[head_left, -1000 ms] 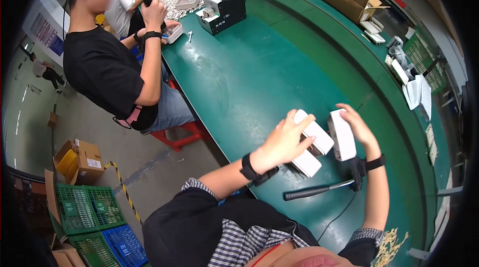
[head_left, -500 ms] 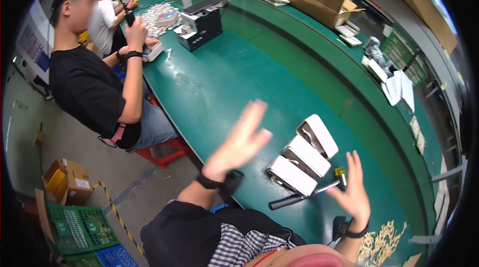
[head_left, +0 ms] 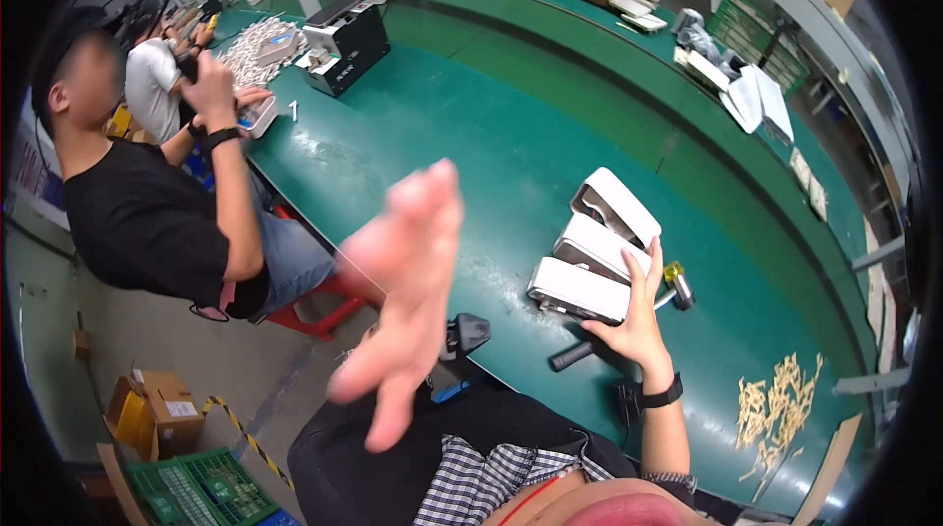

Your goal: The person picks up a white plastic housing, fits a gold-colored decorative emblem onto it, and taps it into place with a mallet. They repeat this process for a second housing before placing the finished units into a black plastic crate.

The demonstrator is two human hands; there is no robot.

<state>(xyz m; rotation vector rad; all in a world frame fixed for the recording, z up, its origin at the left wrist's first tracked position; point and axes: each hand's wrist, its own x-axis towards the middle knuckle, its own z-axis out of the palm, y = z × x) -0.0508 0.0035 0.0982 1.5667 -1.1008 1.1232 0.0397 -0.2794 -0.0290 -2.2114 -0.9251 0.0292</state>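
Observation:
My left hand [head_left: 408, 280] is raised over the near edge of the bench, blurred, with its fingers spread and nothing in it. My right hand [head_left: 640, 325] is at the right end of the nearest white case [head_left: 580, 287], thumb and fingers apart around that end; whether it touches is hard to tell. Beyond it lie a middle white case [head_left: 596, 239] and a far white case [head_left: 629, 200], side by side, with grey hollow insides partly showing. A hammer with a yellow-and-silver head [head_left: 678, 285] and black handle [head_left: 572, 356] lies partly hidden beneath my right hand.
Small pale pieces [head_left: 781, 413] are heaped at the right. A co-worker in black [head_left: 147, 221] sits at the left on a red stool [head_left: 319, 315]. Farther along the green bench [head_left: 471, 133] stand a black box [head_left: 344, 43] and a pile of white parts [head_left: 260, 50].
My left hand has risen closer to the camera and turned. My right hand has moved left onto the nearest case's end, covering part of the hammer. The view has shifted slightly.

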